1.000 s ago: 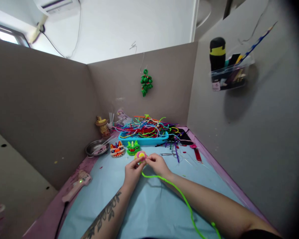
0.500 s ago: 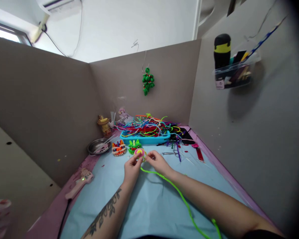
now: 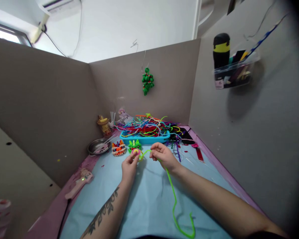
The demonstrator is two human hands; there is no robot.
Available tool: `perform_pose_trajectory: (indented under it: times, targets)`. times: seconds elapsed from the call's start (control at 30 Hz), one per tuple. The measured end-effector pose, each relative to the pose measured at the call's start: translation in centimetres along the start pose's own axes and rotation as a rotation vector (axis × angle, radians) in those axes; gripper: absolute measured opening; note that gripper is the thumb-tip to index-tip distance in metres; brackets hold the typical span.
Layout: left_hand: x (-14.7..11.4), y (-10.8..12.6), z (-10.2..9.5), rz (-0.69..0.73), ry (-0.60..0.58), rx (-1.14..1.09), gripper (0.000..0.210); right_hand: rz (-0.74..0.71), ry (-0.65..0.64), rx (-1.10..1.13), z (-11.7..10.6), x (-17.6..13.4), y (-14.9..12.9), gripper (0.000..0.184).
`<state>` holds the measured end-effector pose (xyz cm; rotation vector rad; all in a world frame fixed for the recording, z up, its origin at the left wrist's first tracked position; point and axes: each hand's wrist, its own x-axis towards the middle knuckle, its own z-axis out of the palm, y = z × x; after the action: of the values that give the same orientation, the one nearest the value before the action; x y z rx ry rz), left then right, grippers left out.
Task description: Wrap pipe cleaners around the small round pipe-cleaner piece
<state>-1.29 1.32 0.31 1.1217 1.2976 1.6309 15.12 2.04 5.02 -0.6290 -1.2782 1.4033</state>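
Green strand (image 3: 174,198) in right fingers (image 3: 157,154)

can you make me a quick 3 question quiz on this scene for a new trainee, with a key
1. True or false: the left hand holds the pink-and-yellow piece.
2. What colour is the tray under the heap of fuzzy stems? A red, B blue, C black
3. Fill in the blank: the bright green strand runs from the piece through the grip of the ____ hand.

Key: 1 true; 2 B; 3 right (right hand)
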Motion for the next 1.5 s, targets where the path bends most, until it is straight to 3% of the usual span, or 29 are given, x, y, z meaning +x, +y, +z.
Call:
perform_pose_trajectory:
  times: [0.1,0.3,0.43,0.57,0.73,0.93,1.07,1.17,1.23,1.5]
  targets:
    - [-0.1,0.0,0.0,-0.031,-0.005,-0.036,0.048,-0.011,-0.002,0.025,-0.4,-0.2,-0.5,0.035]
    - [0.1,0.0,-0.1,-0.112,-0.032,-0.13,0.056,0.085,-0.155,-0.004,-1.2,0.4,1.0,0.041]
    - [0.1,-0.3,0.0,-0.139,-0.08,-0.182,0.058,-0.107,-0.099,-0.397,-0.9,0.7,3.3,0.023]
    - [-0.3,-0.7,0.3,-0.161,-0.155,-0.185,0.057,-0.354,-0.114,-0.719,0.1,0.0,4.6,0.025]
    - [-0.7,-0.5,0.5,-0.202,-0.201,-0.152,0.056,-0.401,-0.096,-0.947,0.5,-0.5,4.8,0.014]
    - [-1.1,-0.3,0.7,-0.151,-0.162,-0.138,0.055,-0.417,0.06,-0.817,0.0,-0.1,4.8,0.01]
    - [-1.2,-0.6,0.7,-0.067,-0.144,-0.101,0.054,-0.205,0.154,-0.594,-0.1,0.7,5.4,0.022]
    - [-1.2,-0.7,0.7,-0.019,-0.14,-0.065,0.053,-0.04,0.125,-0.349,-0.2,1.0,6.0,0.03]
    - [-1.2,-0.6,0.6,-0.013,-0.149,-0.065,0.052,-0.013,0.085,-0.262,-0.4,1.1,6.3,0.033]
    - [-1.0,-1.1,0.4,0.058,-0.183,-0.027,0.05,-0.003,0.091,-0.297,-0.8,1.1,6.5,0.036]
